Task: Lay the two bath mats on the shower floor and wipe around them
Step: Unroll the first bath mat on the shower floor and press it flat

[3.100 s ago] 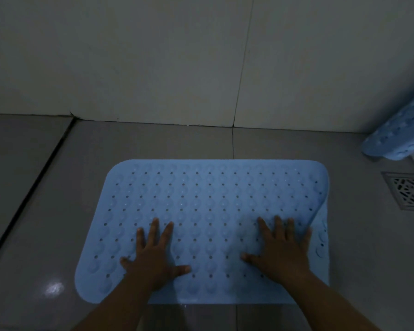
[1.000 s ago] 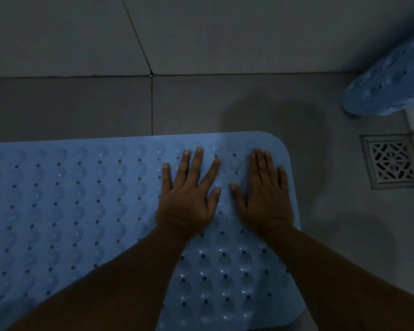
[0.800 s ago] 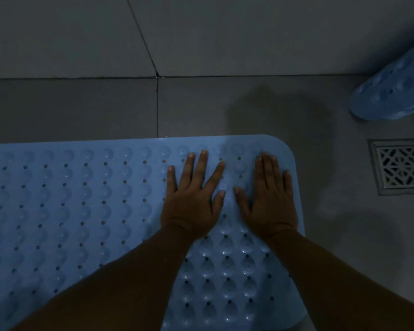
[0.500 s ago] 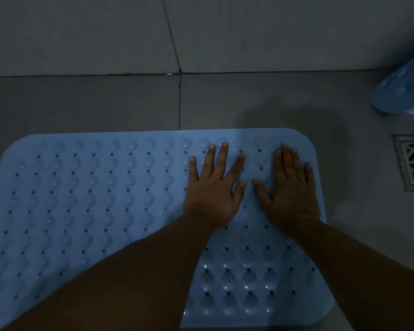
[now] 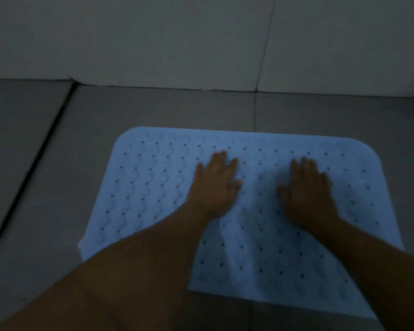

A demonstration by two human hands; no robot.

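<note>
A light blue bath mat (image 5: pixel 153 182) with rows of small holes lies flat on the grey tiled shower floor (image 5: pixel 177 108). My left hand (image 5: pixel 214 185) rests palm down on the mat's middle, fingers spread. A little to its right, my right hand (image 5: pixel 307 189) also lies flat on the mat with fingers apart. Neither hand holds anything. The second mat is out of view. The picture is dim and blurred.
A pale tiled wall (image 5: pixel 177 39) rises just beyond the mat's far edge. A dark floor joint (image 5: pixel 31 163) runs diagonally along the left. Bare floor shows left of the mat and between the mat and the wall.
The view has swung left, so the rolled second mat and the floor drain have left the frame. Both hands have slid leftward from the mat's right end and moved apart.
</note>
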